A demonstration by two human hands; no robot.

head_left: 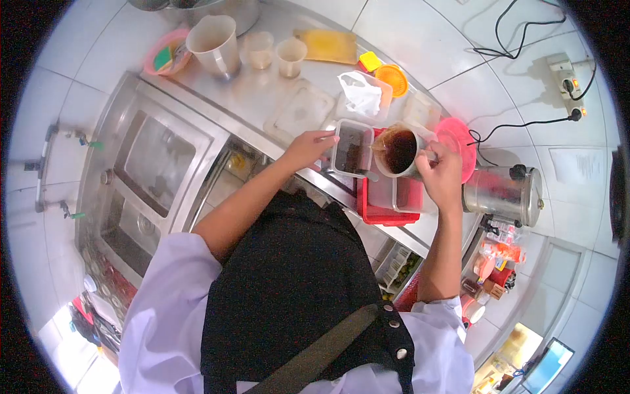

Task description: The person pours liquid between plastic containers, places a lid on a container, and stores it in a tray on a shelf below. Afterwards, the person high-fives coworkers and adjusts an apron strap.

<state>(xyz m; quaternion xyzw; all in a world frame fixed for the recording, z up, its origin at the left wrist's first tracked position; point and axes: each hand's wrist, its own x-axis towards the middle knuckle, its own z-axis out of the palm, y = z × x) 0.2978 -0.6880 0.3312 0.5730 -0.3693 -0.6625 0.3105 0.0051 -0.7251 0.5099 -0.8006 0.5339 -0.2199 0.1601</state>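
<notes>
Head view, we see the right hand [441,169] closed round the handle of a jug [386,164] holding dark liquid [401,155], tipped left beside a rectangular container [354,134], the left hand [307,150] loosely half-open, fingers at the container's left side, a red tray [392,217] nearer us at right.

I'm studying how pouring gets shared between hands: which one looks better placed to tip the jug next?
Probably the right hand: it already holds the jug, with dark liquid inside. The left hand is at the opposite side of the rectangular container, farther from the jug.
</notes>
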